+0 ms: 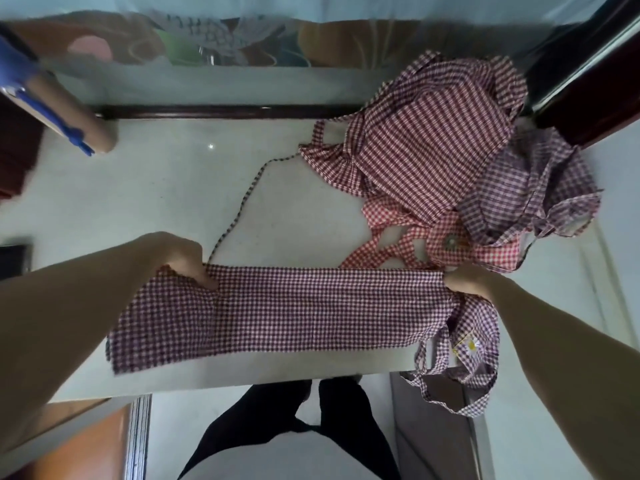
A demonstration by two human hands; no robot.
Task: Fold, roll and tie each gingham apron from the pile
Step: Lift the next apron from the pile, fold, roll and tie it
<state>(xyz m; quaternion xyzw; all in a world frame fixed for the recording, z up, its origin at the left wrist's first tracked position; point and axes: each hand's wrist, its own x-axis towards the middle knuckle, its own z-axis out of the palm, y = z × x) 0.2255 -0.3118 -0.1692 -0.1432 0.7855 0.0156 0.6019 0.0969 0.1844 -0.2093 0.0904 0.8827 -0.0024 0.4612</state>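
Both hands grip folded apron (277, 306) ends | pile (450, 161) beyond

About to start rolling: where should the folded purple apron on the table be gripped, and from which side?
Grip the folded apron at its left short end, near the left hand, coming from the left. That end lies flat and square; the right end, under the right hand, trails bunched straps off the table edge, better left for tying.

Hands (183, 258) (465, 280) gripping folded purple apron (294, 310), pile (450, 161) behind
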